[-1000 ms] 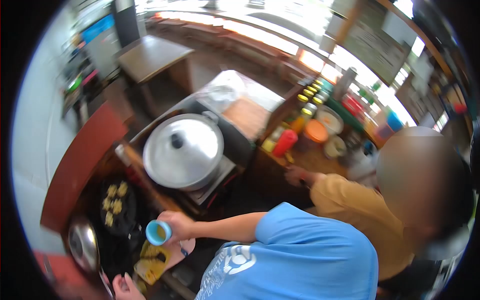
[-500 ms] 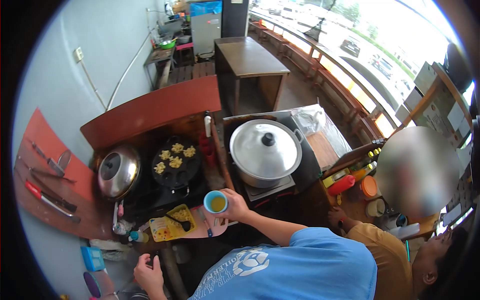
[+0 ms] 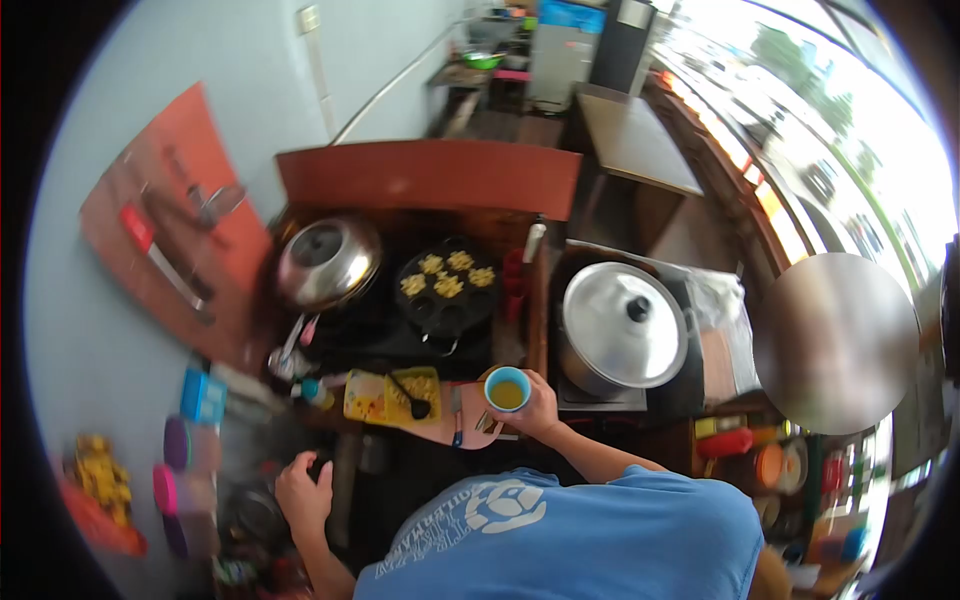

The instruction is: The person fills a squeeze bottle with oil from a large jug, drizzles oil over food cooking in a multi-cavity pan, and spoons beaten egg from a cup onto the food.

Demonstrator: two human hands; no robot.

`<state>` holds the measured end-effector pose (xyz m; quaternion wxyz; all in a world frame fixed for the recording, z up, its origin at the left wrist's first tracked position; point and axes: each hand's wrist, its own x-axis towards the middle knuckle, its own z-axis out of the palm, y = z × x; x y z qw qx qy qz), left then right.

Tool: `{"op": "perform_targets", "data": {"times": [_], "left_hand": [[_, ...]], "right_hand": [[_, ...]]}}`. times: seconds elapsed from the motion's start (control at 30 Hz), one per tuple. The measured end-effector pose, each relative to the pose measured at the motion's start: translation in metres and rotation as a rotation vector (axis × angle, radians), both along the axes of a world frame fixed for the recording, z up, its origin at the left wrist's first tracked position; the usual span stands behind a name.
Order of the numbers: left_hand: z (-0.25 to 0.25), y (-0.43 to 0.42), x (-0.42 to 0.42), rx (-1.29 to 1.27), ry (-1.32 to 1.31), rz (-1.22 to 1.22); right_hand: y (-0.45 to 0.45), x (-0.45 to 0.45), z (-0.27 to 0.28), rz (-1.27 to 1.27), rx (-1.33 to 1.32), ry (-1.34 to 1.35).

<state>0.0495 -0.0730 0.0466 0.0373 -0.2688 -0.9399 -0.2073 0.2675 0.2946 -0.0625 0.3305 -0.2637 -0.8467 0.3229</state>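
Note:
My right hand (image 3: 540, 405) grips a light blue cup (image 3: 508, 376) with yellowish liquid in it. The cup is above the right end of a pink cutting board (image 3: 440, 428), where a knife (image 3: 458, 420) lies. Left of the board, a yellow container (image 3: 366, 396) holds pale chopped food and a black ladle (image 3: 418, 407). Behind these, a black pan (image 3: 432, 318) with round hollows has several yellowish food clumps (image 3: 449, 286) in it. My left hand (image 3: 303, 488) is low at the left, fingers apart, holding nothing.
A large lidded pot (image 3: 622, 335) stands on the right burner, and a domed metal lid (image 3: 328, 265) sits left of the pan. A red board (image 3: 430, 180) rises behind the stove. Sauce bottles (image 3: 725, 442) and jars crowd the right side. A blue box (image 3: 203, 396) is at left.
The view has swung left, so the stove things appear farther right and the co-worker at right is mostly out of sight. My right hand still holds the cup near the cutting board.

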Motion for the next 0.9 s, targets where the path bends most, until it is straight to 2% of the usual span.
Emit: {"op": "perform_targets", "data": {"times": [0.07, 0.1, 0.17, 0.23, 0.27, 0.3, 0.33, 0.37, 0.47, 0.53, 0.57, 0.73, 0.83, 0.9], "left_hand": [[-0.005, -0.004, 0.024, 0.028, -0.015, 0.045], [-0.009, -0.005, 0.037, 0.027, -0.022, 0.078], [-0.016, -0.004, 0.067, 0.012, -0.032, 0.136], [-0.033, -0.010, 0.095, -0.092, -0.148, 0.176], [-0.040, -0.013, 0.110, -0.104, -0.164, 0.169], [-0.049, -0.014, 0.124, -0.107, -0.149, 0.186], [-0.054, -0.016, 0.131, -0.115, -0.195, 0.211], [-0.059, -0.016, 0.141, -0.116, -0.227, 0.217], [-0.076, -0.021, 0.158, -0.107, -0.337, 0.255], [-0.073, -0.025, 0.165, -0.140, -0.379, 0.302], [-0.071, -0.025, 0.172, -0.180, -0.403, 0.337], [-0.075, -0.047, 0.174, -0.194, -0.390, 0.409], [-0.068, -0.070, 0.176, -0.147, -0.286, 0.482], [-0.058, -0.096, 0.181, 0.025, -0.003, 0.556]], "right_hand": [[-0.003, -0.002, 0.008, 0.024, -0.014, 0.004], [0.003, -0.002, -0.015, 0.059, -0.034, 0.032], [0.009, -0.001, -0.046, 0.115, -0.198, 0.156], [0.021, 0.000, -0.076, 0.191, -0.385, 0.116], [0.016, -0.001, -0.066, 0.225, -0.419, 0.097], [0.025, -0.001, -0.081, 0.230, -0.276, 0.048], [0.020, -0.006, -0.074, 0.261, -0.173, 0.150], [0.025, -0.006, -0.076, 0.234, -0.060, 0.036], [0.016, -0.006, -0.060, 0.291, -0.141, 0.084], [0.017, -0.005, -0.057, 0.255, -0.158, -0.080], [0.019, -0.003, -0.059, 0.275, -0.162, -0.068], [0.013, -0.005, -0.061, 0.274, -0.179, -0.125], [-0.003, -0.015, -0.065, 0.312, -0.171, -0.125], [-0.018, -0.026, -0.069, 0.358, -0.170, -0.116]]}}
